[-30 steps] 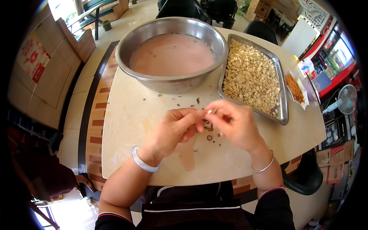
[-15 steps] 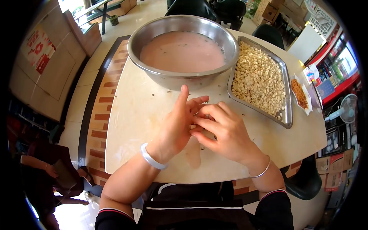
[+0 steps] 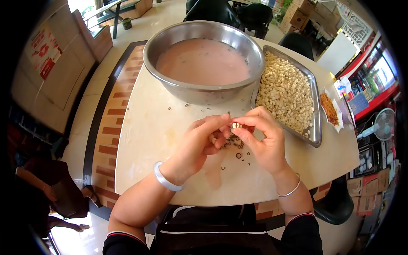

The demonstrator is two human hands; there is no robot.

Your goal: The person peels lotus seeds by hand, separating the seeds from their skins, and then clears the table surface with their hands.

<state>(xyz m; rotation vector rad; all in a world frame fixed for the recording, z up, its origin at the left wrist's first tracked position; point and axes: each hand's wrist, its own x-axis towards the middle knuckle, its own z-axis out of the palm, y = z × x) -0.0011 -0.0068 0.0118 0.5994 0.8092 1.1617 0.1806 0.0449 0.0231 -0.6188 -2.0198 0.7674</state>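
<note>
My right hand (image 3: 267,138) pinches a small pale seed (image 3: 236,125) with a dark band of skin, between thumb and forefinger. My left hand (image 3: 199,142) is closed, its thumb and fingertips meeting at the seed's left side. Something pale shows among its curled lower fingers, too small to make out. Under the hands, dark ring-shaped bits of skin (image 3: 238,155) lie scattered on the table (image 3: 153,140). A steel basin (image 3: 191,91) of cloudy pinkish water (image 3: 202,63) stands beyond the hands. To its right, a metal tray (image 3: 315,138) carries a heap of pale seeds (image 3: 284,93).
Orange-brown crumbs (image 3: 328,107) lie on a white sheet at the table's right side. Dark chairs (image 3: 335,204) stand at the right and behind the table. Another person (image 3: 55,187) is at the lower left. A small fan (image 3: 384,123) and cardboard boxes (image 3: 367,193) are at far right.
My right hand has turned and moved slightly right, so the pinched seed now shows. My left hand's raised thumb has come down to the seed. The view has shifted slightly.
</note>
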